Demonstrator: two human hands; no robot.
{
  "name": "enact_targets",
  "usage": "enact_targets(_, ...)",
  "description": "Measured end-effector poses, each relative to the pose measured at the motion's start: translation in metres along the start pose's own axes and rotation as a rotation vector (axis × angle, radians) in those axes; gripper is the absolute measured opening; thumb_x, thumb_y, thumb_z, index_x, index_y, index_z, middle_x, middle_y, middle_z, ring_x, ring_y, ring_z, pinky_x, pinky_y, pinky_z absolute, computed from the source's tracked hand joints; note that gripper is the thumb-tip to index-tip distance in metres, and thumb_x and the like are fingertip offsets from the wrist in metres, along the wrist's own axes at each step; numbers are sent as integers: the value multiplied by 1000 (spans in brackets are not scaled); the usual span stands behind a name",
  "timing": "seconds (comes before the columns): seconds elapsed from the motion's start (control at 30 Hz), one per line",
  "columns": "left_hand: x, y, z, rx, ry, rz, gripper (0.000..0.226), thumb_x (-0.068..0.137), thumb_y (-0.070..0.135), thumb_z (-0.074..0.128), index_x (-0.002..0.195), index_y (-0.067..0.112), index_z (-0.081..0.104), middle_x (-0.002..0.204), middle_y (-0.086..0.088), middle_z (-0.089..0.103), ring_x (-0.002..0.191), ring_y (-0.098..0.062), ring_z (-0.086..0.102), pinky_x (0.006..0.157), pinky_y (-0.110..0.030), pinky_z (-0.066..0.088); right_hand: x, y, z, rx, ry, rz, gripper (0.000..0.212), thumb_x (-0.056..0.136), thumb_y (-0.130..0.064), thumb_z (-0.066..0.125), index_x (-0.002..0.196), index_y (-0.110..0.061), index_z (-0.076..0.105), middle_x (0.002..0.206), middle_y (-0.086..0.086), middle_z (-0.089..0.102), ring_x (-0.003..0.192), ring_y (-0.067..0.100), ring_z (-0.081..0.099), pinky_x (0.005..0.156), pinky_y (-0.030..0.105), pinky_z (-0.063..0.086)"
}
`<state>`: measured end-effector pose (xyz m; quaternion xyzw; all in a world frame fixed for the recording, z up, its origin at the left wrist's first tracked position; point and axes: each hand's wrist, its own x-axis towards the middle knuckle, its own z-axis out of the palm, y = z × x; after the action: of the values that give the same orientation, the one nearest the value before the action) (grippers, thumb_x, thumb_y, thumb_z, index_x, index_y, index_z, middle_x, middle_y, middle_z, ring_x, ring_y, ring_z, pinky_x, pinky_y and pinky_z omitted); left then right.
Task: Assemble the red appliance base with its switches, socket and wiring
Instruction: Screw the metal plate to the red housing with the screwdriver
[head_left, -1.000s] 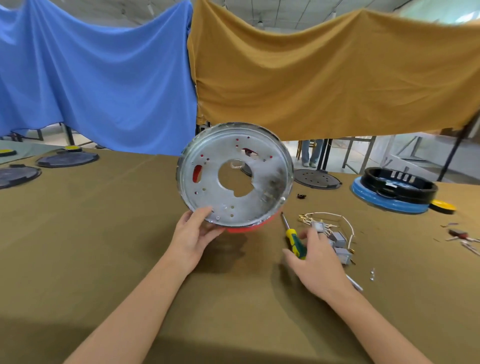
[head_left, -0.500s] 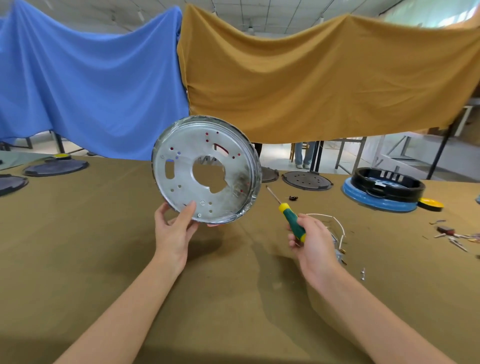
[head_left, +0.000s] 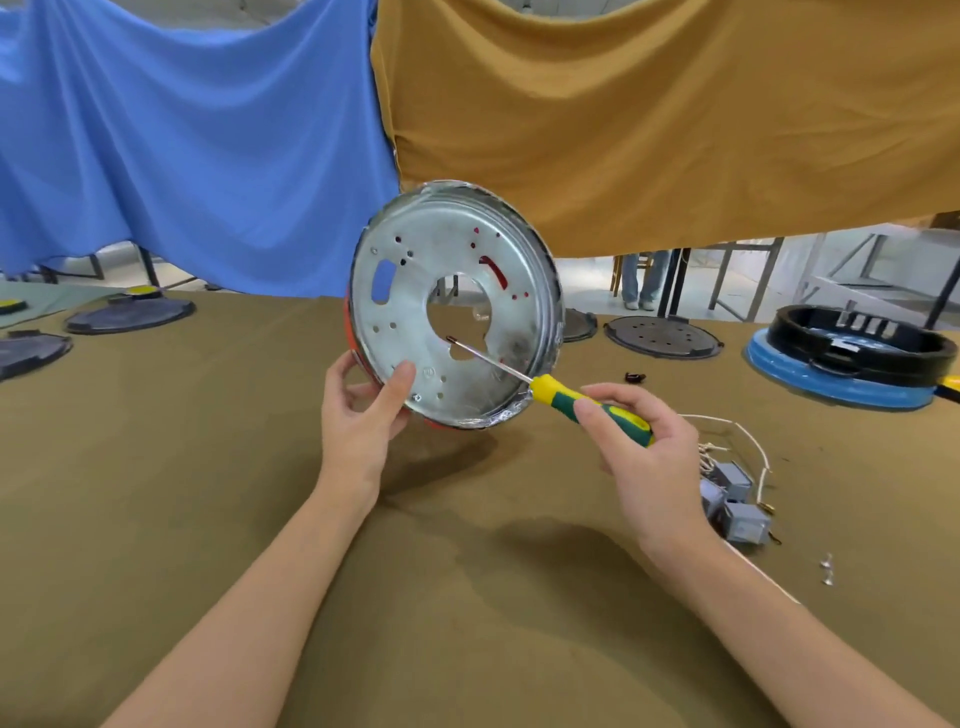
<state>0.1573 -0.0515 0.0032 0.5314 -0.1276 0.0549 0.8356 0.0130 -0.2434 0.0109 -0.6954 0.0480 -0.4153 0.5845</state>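
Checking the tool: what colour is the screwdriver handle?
Yellow and green, on the screwdriver; head view.

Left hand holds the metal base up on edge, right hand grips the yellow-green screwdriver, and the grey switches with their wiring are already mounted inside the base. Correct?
Not quite. The head view shows the grey switches lying on the table by the right hand, not mounted in the base. The rest stands.

I see a bright, evenly lit scene; daylight comes from the open hall behind the hanging cloths (head_left: 649, 119). Soft shadows of both arms lie on the table (head_left: 156, 467), a darker one under the base (head_left: 457, 306). The base's metal face shows mild glare and its crinkled rim glints. Focus is fair in the middle, softer on the far hall. The wide lens bows the table edge and stretches my forearms at the bottom corners.
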Motion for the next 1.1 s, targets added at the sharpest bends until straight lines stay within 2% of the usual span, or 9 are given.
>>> enact_targets(0.07, 2, 1, 0, -53, -18, -14, 89, 59, 44, 84, 136, 19, 47, 92, -1, 72, 90, -19, 74, 76, -34, 60, -3, 1, 2, -43, -35, -44, 8, 82, -27, 71, 87, -24, 76, 65, -18, 62, 58, 0, 52, 56, 9, 39)
enact_targets(0.13, 3, 2, 0, -77, -35, -22, 86, 59, 40, 85, 133, 19, 48, 87, 2, 75, 87, -18, 74, 72, -30, 60, -5, 2, 2, -57, -49, -59, 9, 82, -24, 68, 85, -21, 77, 61, -20, 62, 54, -2, 52, 54, 5, 36)
enact_targets(0.33, 0, 4, 0, -105, -52, -58, 77, 56, 35, 86, 123, 23, 49, 99, -8, 76, 91, -22, 75, 73, -30, 60, -7, 3, -4, -59, -63, -58, 6, 85, -17, 72, 81, -17, 76, 55, -19, 59, 51, -1, 50, 53, 6, 34)
enact_targets(0.47, 0, 3, 0, -94, -68, -62, 76, 56, 38, 87, 120, 22, 49, 92, -4, 77, 90, -21, 75, 72, -30, 60, -8, 3, -5, -89, -66, -54, 11, 89, -6, 70, 81, -11, 76, 56, -16, 61, 52, 0, 49, 53, 8, 35)
enact_targets(0.63, -2, 4, 0, -88, -70, -69, 81, 52, 41, 88, 120, 20, 49, 87, -1, 77, 89, -21, 75, 71, -28, 60, -12, 0, -4, -109, -74, -87, 10, 88, -7, 70, 81, -10, 76, 60, -12, 63, 54, 1, 50, 54, 10, 36)
enact_targets(0.8, -3, 4, 1, -82, -78, -74, 79, 53, 40, 87, 120, 21, 49, 93, -6, 76, 91, -22, 75, 72, -29, 60, -12, 2, -3, -114, -68, -89, 12, 89, -6, 69, 81, -12, 76, 56, -18, 59, 52, 1, 49, 52, 9, 34)
enact_targets(1.1, -3, 3, 2, -77, -103, -75, 75, 56, 37, 86, 120, 22, 48, 92, -5, 77, 88, -21, 75, 70, -29, 60, -11, 2, -3, -140, -60, -105, 15, 89, -8, 70, 79, -18, 75, 63, -16, 64, 57, 1, 53, 55, 9, 36)
